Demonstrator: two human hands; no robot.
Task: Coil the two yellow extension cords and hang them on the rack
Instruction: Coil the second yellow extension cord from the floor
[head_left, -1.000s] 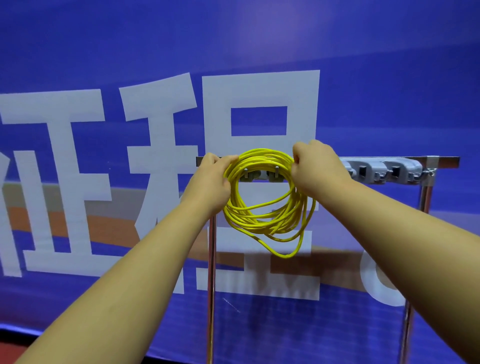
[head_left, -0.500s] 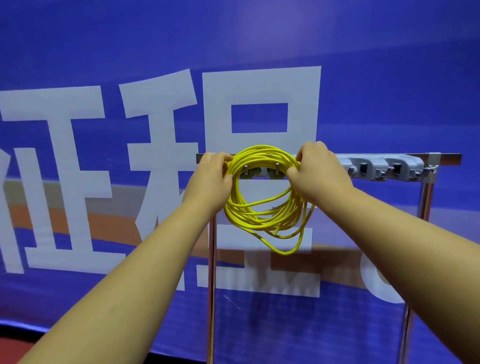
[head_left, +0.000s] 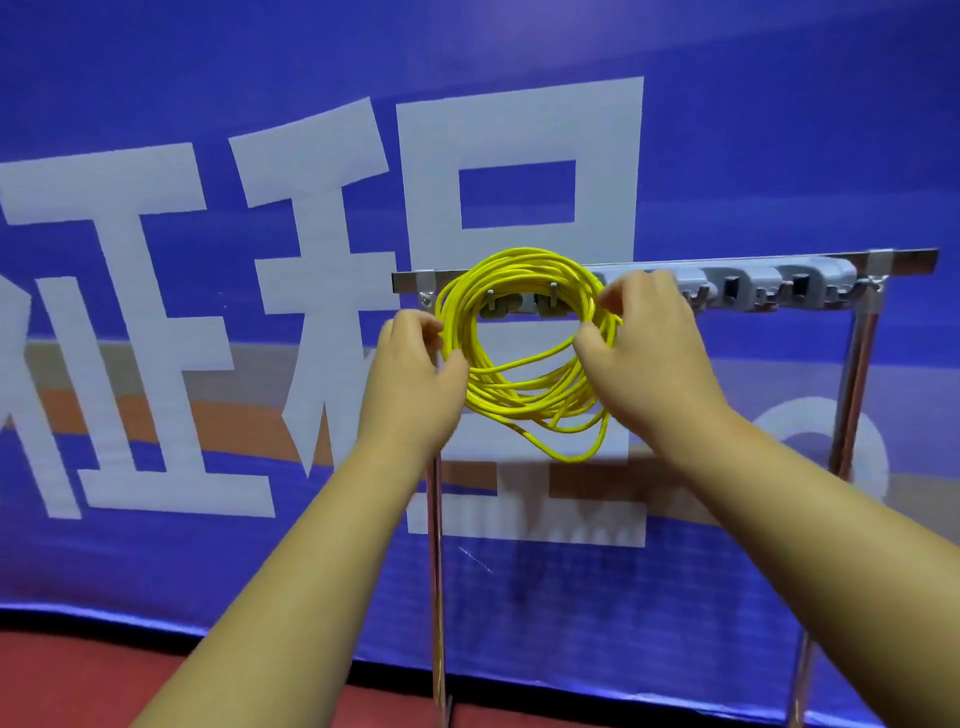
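cord (head_left: 524, 400) sits dead centre of the frame, a yellow coil held up against the left end of the rack (head_left: 883, 258), and we've got both hands on it. our left hand (head_left: 415, 374) pinches the strands at the coil's left edge, thumb and curled fingers closed on them; our right hand (head_left: 649, 353) wraps the right edge, thumb inside the loop, fingers over the outside. through the middle of the loop we see two grey hooks (head_left: 493, 307), and the top of the coil arcs above the rack's bar, so we judge it isn't hanging yet: the hands are carrying it. whether any strand sits behind a hook tip, we can't tell. now, doing this well: we want every turn at the top gathered into one bundle and lowered so the whole bundle drops behind both hook tips, not just a few strands. watch that slack loop drooping lowest, lower centre of the coil; let go unevenly and it could drag turns loose. ease the grip only once the hooks take the weight, one hand, then the other. grey holders (head_left: 727, 288) wait further right on the bar, room for the second cord, which isn't in view.
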